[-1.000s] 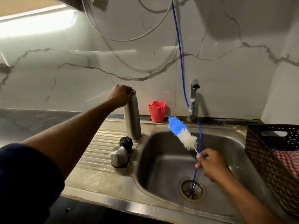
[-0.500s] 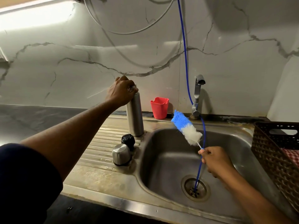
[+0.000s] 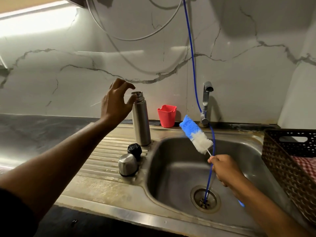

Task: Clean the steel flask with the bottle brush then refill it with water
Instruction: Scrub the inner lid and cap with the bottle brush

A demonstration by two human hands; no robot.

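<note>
Done: steel flask (image 3: 141, 120) uncapped, upright left of sink (image 3: 177, 170) | left hand (image 3: 116, 103) released beside neck | right hand (image 3: 225, 168) grasping bottle brush (image 3: 196, 134) | left: scrubbing, refilling

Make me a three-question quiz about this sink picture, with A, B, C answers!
1. Where does the steel flask stand?
A. in the sink basin
B. on the drainboard beside the sink
C. in the basket

2. What colours are the bottle brush bristles?
A. blue and white
B. green and yellow
C. all black

3. Is the flask's mouth open or capped?
A. capped
B. open
C. covered by a cloth

Answers:
1 B, it stands upright on the ridged steel left of the basin.
2 A, blue at the tip, white nearer the right hand.
3 B, its threaded neck is bare beside the left hand.
</note>
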